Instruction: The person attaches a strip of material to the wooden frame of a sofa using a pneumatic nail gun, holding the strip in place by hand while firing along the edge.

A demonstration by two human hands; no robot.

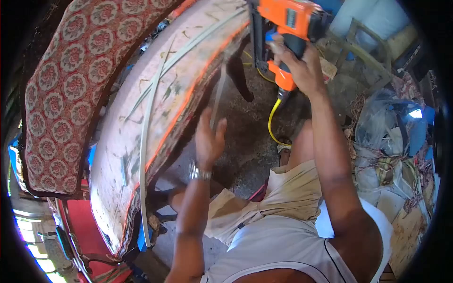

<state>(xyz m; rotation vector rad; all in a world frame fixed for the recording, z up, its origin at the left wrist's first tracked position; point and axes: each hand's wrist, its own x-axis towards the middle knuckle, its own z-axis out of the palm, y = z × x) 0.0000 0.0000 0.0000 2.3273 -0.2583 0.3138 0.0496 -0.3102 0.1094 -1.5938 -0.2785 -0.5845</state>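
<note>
My right hand (302, 66) is wrapped round the grip of an orange and black air staple gun (286, 19), held up at the top of the view beside the padded furniture frame. A yellow air hose (271, 118) runs down from its handle. My left hand (210, 141), with a metal watch on the wrist, is below the frame's near edge. A thin pale webbing strap (219, 92) reaches from that edge down between my thumb and fingers; blur softens the grip. The worn cushioned frame (122, 113) carries crossed pale straps (153, 92) and orange edging (175, 120).
A red floral upholstered piece (71, 94) lies at the left. One loose strap end hangs by a blue object (144, 238). Plastic bags and scraps (387, 137) are piled at the right, with a wooden frame (361, 42) behind. A dark furniture leg (239, 78) juts downward.
</note>
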